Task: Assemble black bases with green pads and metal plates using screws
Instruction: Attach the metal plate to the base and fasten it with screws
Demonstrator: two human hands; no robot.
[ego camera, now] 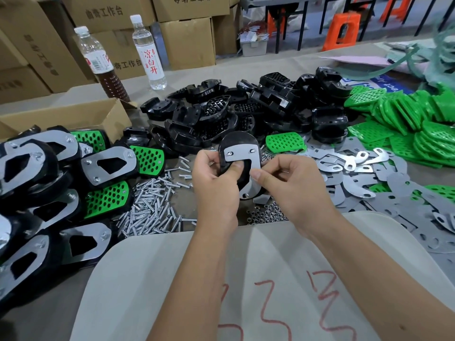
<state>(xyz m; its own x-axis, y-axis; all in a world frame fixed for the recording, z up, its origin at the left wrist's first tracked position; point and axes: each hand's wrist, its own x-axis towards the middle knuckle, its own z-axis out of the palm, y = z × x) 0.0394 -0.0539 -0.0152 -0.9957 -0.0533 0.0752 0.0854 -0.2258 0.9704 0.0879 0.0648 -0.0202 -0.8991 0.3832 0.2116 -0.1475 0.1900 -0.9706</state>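
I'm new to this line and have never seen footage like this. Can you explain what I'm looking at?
There is no machine here. A camera worn on a person's head looks down at their two bare hands. The left hand and the right hand together hold a black base with a metal plate on it; two screw heads show near the plate's top. On the table lie loose screws, a pile of black bases, green pads, loose metal plates, small nuts, and finished pieces at left. Two bottles stand behind.

Your table carries black bases, green pads, metal plates, screws, nuts, two bottles, a box
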